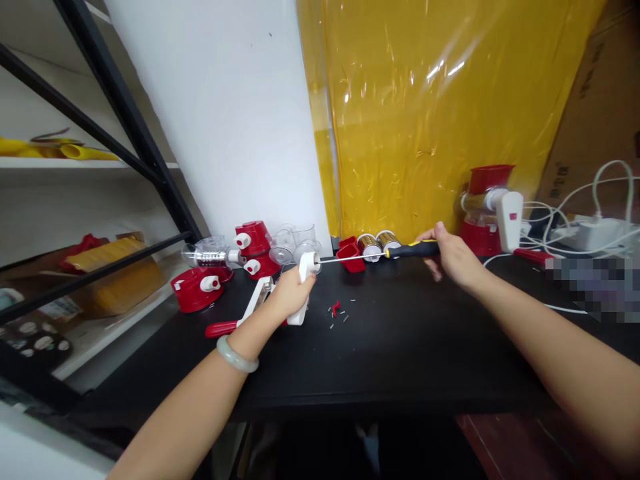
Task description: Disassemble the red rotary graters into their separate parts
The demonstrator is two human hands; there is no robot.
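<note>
My left hand is closed around a white plastic crank handle, with its round hub turned to the right. In my right hand is the black and yellow grip of a long screwdriver. Its thin shaft points left, and the tip reaches the hub's opening; how deep it sits I cannot tell. Below the shaft, a small red plastic piece and several small screws lie on the black table. A second white handle with a red grip lies beside my left forearm.
Red grater bases, clear plastic housings, red hoppers and grater drums line the table's back. An assembled drum grater stands at right near white cables. A black-framed shelf is at left.
</note>
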